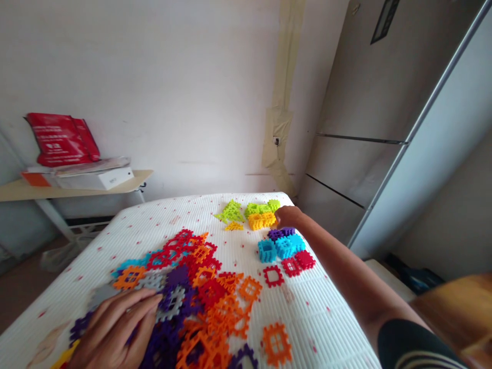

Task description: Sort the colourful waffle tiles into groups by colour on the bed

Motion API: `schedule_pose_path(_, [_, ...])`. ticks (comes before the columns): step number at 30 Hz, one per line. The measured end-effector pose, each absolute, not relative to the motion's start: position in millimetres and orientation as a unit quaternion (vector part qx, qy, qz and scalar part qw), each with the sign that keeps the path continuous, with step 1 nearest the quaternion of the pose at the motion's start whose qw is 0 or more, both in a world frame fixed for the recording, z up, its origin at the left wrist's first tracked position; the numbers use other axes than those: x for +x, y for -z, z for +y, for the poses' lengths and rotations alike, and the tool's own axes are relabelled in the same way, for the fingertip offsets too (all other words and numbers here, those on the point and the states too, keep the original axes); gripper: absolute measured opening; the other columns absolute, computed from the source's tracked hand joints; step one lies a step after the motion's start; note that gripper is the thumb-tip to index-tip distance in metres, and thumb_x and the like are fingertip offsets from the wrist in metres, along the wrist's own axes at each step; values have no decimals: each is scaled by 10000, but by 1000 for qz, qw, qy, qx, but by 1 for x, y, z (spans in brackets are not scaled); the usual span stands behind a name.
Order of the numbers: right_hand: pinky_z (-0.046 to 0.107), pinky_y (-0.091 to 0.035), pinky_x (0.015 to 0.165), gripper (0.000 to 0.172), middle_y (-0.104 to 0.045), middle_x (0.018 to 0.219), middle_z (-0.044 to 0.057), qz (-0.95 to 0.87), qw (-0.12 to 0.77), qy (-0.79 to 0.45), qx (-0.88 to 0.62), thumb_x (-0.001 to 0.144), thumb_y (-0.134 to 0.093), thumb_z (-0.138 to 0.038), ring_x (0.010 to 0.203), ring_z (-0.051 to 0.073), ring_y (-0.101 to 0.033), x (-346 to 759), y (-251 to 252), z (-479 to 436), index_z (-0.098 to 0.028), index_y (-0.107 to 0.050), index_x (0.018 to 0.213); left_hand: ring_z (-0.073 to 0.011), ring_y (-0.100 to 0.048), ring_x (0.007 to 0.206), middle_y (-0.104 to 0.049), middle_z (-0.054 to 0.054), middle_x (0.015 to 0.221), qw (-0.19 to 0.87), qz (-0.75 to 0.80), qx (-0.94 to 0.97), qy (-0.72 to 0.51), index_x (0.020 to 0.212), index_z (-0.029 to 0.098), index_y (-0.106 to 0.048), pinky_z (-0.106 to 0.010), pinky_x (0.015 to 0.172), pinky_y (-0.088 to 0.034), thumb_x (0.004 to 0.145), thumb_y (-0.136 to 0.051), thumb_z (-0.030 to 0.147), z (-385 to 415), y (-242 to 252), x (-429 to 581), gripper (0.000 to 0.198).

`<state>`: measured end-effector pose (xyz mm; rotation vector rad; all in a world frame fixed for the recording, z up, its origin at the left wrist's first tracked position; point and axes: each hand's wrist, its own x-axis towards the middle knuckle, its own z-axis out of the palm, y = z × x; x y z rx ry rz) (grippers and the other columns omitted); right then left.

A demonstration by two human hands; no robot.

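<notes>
My right hand [289,217] reaches to the far right of the table, fingers closed at the right end of a row of yellow notched plastic building pieces [261,221]. A yellow piece shows partly under its fingertips. Behind that row are lime-green pieces [257,209]; nearer me are purple pieces [281,234], light-blue pieces [283,247] and red squares [299,262]. At the lower left, my left hand [119,328] rests over the mixed pile of pieces [211,302], fingers curled together beside a grey window-shaped piece [176,301]. Whatever its fingers hold is hidden.
A white ribbed cloth [154,225] with red specks covers the table. Lime-green triangles [231,210] lie near its far edge. A tall fridge [346,118] stands at the right. On a side table [142,179] at the left are boxes and a red bag [61,139].
</notes>
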<state>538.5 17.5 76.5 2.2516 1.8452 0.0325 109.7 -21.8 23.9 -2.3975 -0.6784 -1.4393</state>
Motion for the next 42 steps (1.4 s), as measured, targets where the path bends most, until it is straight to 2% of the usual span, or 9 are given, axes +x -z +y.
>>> schedule_pose_path(5, [303,-472,650,435,-701,961,111,668,207,1,715,578,-751,-435,876,286,-645,516,-72,24,-180,-707,928,-176,-605,785,-656,-31,842,128,-233,-820,506,871,232,-651,-314,791,-459,788,-598,187,-22,-22,108,108])
schedule_pose_path(13, [288,-474,636,383,-710,930,102,681,241,12,691,574,-739,-389,859,276,-655,506,-66,29,-174,-719,889,-186,-604,811,-652,-38,880,125,-246,-821,500,885,226,-649,-330,813,-456,792,-592,205,-20,-18,106,111])
schedule_pose_path(20, [283,-475,661,382,-707,946,106,674,221,-6,704,583,-744,-395,894,269,-651,508,-61,32,-190,-715,903,-182,-608,792,-660,-33,856,126,-235,-828,493,891,228,-641,-327,790,-461,826,-561,281,-21,-23,107,116])
schedule_pose_path(27, [271,-471,632,423,-714,912,71,673,242,42,697,554,-752,-387,843,250,-658,509,-69,27,-195,-710,928,-181,-611,801,-667,-29,849,128,-230,-828,495,898,224,-637,-323,795,-462,818,-573,224,-22,-24,108,102])
schedule_pose_path(35, [270,-467,626,452,-708,910,90,677,234,43,696,540,-760,-325,846,261,-656,510,-63,29,-168,-678,955,-179,-598,812,-654,-49,860,127,-231,-831,490,900,204,-631,-333,813,-448,836,-551,239,-23,-23,107,108])
schedule_pose_path(42, [293,-473,663,584,-703,918,104,667,222,26,711,539,-760,-288,878,277,-655,511,-58,27,-175,-598,1088,-180,-606,826,-661,-36,869,100,-257,-825,494,893,212,-639,-331,828,-457,828,-562,212,-28,-21,110,101])
